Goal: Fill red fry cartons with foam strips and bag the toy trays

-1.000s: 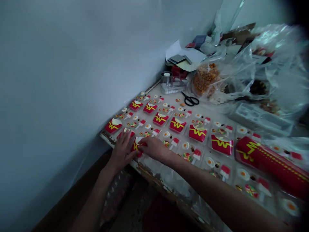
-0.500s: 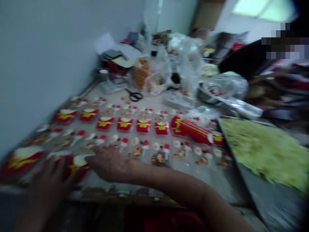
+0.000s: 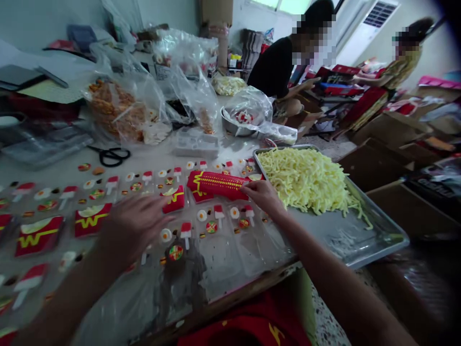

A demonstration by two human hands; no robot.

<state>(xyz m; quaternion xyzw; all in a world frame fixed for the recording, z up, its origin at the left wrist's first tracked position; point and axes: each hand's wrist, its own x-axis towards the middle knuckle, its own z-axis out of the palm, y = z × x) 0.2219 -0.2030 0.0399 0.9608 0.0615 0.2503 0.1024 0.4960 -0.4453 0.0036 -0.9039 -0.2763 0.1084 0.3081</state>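
My right hand pinches the right end of a long stack of nested red-and-yellow fries cartons, which lies slanted on the table. My left hand, slightly blurred, hovers over the clear plastic trays with its fingers stretched out and nothing visible in them. Just beyond its fingertips sits a single red fries carton in a tray. Rows of trays hold small toy foods such as a red-and-white popsicle, a fried egg and a round pizza. Left of my left hand lies another fries carton.
A metal tray with a heap of pale yellow strips stands at the right. Behind are black scissors, a bag of orange pieces and a bag-lined metal bowl. Two people work farther back among cardboard boxes.
The view has swung right. My right hand has left the fries cartons at the left and now grips the carton stack. My left hand has lifted off the cartons and moved right.
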